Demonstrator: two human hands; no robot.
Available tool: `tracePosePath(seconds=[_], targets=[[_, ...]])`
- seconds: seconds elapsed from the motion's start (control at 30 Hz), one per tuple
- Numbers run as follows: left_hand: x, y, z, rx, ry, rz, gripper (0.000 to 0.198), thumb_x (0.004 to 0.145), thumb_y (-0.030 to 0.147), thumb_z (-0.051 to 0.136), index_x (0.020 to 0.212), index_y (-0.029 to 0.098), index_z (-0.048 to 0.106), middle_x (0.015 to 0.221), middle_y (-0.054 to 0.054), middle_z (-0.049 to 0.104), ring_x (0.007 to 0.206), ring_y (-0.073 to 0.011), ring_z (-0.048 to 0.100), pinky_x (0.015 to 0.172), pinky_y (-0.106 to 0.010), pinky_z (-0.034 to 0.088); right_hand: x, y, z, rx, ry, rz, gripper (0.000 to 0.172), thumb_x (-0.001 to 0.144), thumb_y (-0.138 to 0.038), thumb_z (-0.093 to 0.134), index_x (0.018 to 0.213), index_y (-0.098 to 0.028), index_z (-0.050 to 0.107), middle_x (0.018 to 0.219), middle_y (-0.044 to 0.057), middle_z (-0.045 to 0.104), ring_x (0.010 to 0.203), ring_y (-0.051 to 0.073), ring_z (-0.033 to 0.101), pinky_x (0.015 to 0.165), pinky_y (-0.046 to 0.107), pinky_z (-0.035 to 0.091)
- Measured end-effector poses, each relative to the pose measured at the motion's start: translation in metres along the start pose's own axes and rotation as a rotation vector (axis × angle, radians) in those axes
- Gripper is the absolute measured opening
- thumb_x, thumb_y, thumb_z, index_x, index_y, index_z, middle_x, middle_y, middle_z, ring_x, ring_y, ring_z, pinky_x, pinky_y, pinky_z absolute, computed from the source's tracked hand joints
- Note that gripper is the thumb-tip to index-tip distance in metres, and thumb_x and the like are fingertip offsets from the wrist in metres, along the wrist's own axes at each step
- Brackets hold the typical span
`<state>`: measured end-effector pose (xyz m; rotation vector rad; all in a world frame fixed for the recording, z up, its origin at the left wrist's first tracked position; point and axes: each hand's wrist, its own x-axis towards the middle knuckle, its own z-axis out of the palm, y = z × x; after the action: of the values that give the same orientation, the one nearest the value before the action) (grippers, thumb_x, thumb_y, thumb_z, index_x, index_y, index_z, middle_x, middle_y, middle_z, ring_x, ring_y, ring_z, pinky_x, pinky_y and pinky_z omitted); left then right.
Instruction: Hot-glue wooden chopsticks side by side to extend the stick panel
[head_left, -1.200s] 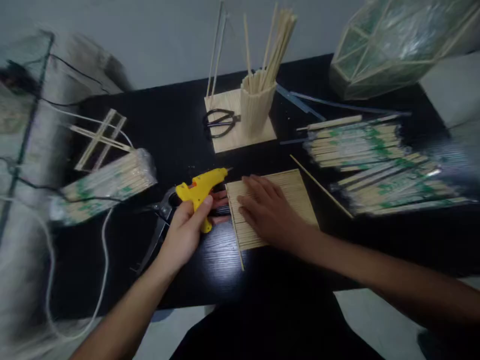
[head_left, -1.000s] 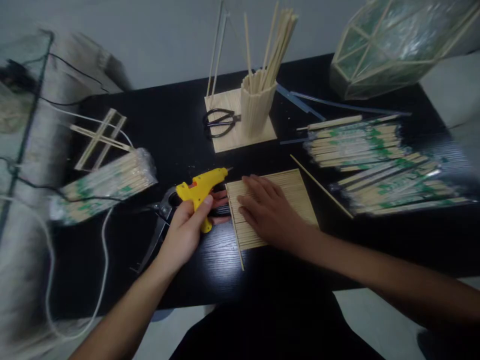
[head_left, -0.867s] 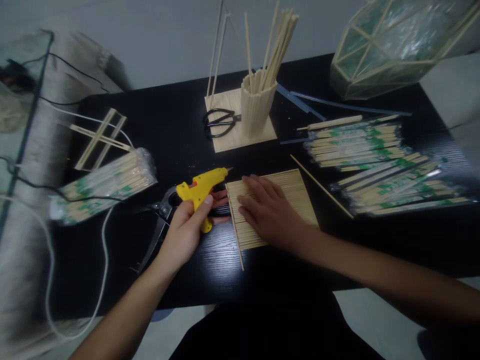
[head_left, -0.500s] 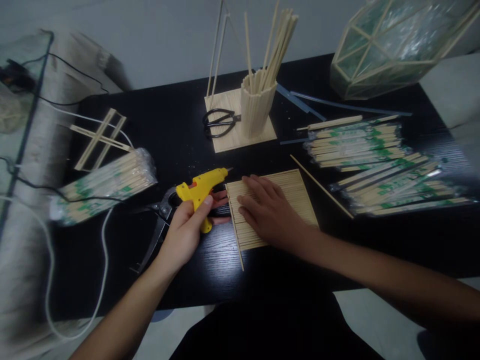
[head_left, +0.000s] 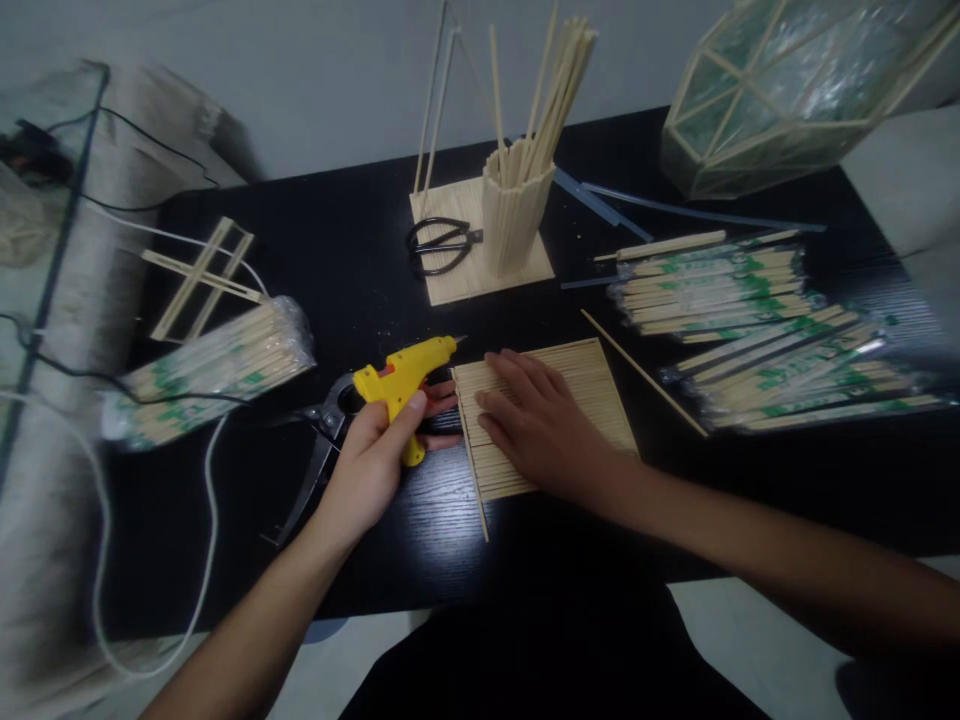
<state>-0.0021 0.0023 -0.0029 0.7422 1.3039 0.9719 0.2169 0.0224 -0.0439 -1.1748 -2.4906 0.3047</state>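
Observation:
My left hand [head_left: 375, 450] is wrapped around the handle of a yellow glue gun [head_left: 409, 368], whose nozzle points right, just above the near panel's left corner. Some of its fingers extend past the handle. My right hand [head_left: 536, 425] lies with fingers stretched out on a flat panel of thin wooden sticks [head_left: 592, 385], holding nothing. A single stick [head_left: 474, 465] runs along the panel's left edge and juts out past its near corner. Dark-handled pliers or cutters [head_left: 319, 440] lie left of my left hand, partly covered by it.
Behind stands a stick holder [head_left: 516, 215] full of sticks on a square base, with black-handled scissors [head_left: 442, 247] beside it. Packaged chopsticks [head_left: 709, 290] lie right, another pack [head_left: 214, 370] left. A loose stick [head_left: 645, 373] and clear glue sticks [head_left: 697, 210] are nearby. A white cable [head_left: 210, 500] loops at left.

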Motion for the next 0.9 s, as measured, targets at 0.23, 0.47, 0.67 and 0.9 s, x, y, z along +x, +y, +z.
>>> tracePosePath(seconds=[0.23,0.47,0.67,0.9], targets=[[-0.0003,0.0001,0.0005,-0.007,0.001,-0.005,0.047,0.093,0.053,0.081,0.117,0.013,0.080,0.136,-0.019,0.078,0.134,-0.0436,0.070,0.080,-0.043,0.074,-0.0005,0.0004,0.0011,-0.001,0.003,-0.002,0.022,0.110,-0.027,0.052,0.121,-0.018,0.068,0.160,0.021,0.054,0.153,0.037,0.047,0.123,0.060,0.044],[-0.0006,0.0003,0.0001,-0.011,0.006,-0.004,0.043,0.095,0.049,0.079,0.118,0.013,0.080,0.136,-0.019,0.078,0.136,-0.0441,0.068,0.082,-0.045,0.074,0.0000,-0.0008,-0.0007,0.001,-0.015,0.008,0.021,0.110,-0.027,0.053,0.120,-0.019,0.068,0.161,0.021,0.054,0.154,0.037,0.046,0.124,0.060,0.043],[-0.0005,0.0007,0.0001,-0.010,0.005,-0.003,0.043,0.096,0.048,0.079,0.118,0.012,0.079,0.136,-0.020,0.077,0.134,-0.0427,0.070,0.080,-0.043,0.074,0.0005,-0.0008,-0.0015,0.007,-0.020,0.018,0.020,0.109,-0.026,0.053,0.121,-0.021,0.068,0.161,0.019,0.055,0.154,0.036,0.046,0.124,0.061,0.044],[-0.0009,0.0022,0.0016,-0.009,0.007,-0.010,0.045,0.092,0.051,0.082,0.117,0.014,0.079,0.135,-0.018,0.078,0.135,-0.0439,0.069,0.077,-0.042,0.074,-0.0003,-0.0005,0.0000,-0.018,0.002,-0.007,0.021,0.109,-0.026,0.053,0.120,-0.018,0.069,0.159,0.021,0.055,0.152,0.037,0.048,0.124,0.059,0.044]])
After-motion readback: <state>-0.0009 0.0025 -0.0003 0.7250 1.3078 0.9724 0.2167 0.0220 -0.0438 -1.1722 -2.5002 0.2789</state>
